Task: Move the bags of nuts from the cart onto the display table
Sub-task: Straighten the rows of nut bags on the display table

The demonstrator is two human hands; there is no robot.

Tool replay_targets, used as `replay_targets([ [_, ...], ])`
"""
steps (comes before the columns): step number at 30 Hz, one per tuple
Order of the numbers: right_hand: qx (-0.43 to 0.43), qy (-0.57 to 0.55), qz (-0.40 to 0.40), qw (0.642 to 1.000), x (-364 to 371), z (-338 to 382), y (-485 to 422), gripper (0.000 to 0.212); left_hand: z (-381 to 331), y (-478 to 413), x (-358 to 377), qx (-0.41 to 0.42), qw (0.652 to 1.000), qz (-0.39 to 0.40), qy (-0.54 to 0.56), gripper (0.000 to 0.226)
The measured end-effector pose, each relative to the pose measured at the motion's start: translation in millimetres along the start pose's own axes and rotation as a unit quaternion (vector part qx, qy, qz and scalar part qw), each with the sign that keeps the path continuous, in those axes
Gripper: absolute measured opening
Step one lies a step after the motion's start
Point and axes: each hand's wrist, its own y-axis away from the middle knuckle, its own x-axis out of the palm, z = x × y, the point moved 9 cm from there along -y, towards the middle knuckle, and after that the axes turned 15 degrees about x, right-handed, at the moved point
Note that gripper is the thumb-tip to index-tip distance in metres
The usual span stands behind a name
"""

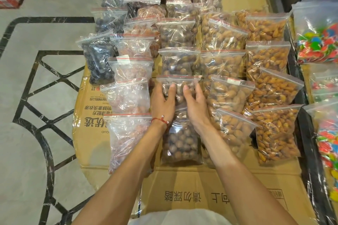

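Clear zip bags of nuts and dried fruit lie in overlapping columns on the cardboard-covered display table [201, 184]. Both my hands rest on one bag of round brown nuts [178, 86] in the middle column. My left hand [162, 100], with a red string at the wrist, grips the bag's left side. My right hand [194, 102] presses on its right side with fingers spread. A second bag of the same brown nuts [180, 142] lies nearer to me, between my forearms. The cart is out of sight.
Bags of pale reddish fruit [128, 95] lie to the left, and almond-like nuts [274, 129] to the right. Dark fruit bags [98, 60] sit at the left edge. A black-framed shelf [309, 151] on the right holds bags of colourful candy [318, 42]. Patterned floor lies left.
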Motion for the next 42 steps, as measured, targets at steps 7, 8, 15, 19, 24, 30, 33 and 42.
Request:
replay_targets([
  [7, -0.009, -0.02, -0.018, 1.0, -1, -5, -9, 0.079, -9, -4, 3, 0.044, 0.998, 0.012, -0.034, 0.031],
  [8, -0.01, -0.013, -0.011, 1.0, 1, -5, -10, 0.08, -8, -3, 2, 0.042, 0.999, 0.007, -0.031, 0.036],
  [15, -0.025, 0.091, -0.054, 0.994, -15, 14, 11, 0.061, -14, 3, -3, 0.038, 0.999, 0.003, -0.039, 0.052],
  [19, -0.075, 0.144, -0.122, 0.979, -31, 25, 49, 0.053, -33, 23, -7, 0.083, 0.993, 0.049, -0.063, 0.076],
  [24, -0.204, 0.284, -0.188, 0.918, -51, 48, 107, 0.033, -78, 47, -18, 0.264, 0.944, 0.114, -0.161, 0.062],
  [30, -0.268, 0.469, -0.265, 0.799, -78, 47, 148, 0.041, -102, 70, -10, 0.412, 0.797, 0.24, -0.371, 0.054],
  [33, -0.263, 0.513, -0.283, 0.766, -91, 39, 166, 0.046, -108, 82, -2, 0.454, 0.737, 0.269, -0.423, 0.055],
  [42, -0.265, 0.614, -0.292, 0.684, -133, 17, 184, 0.053, -128, 116, 32, 0.477, 0.644, 0.319, -0.506, 0.069],
])
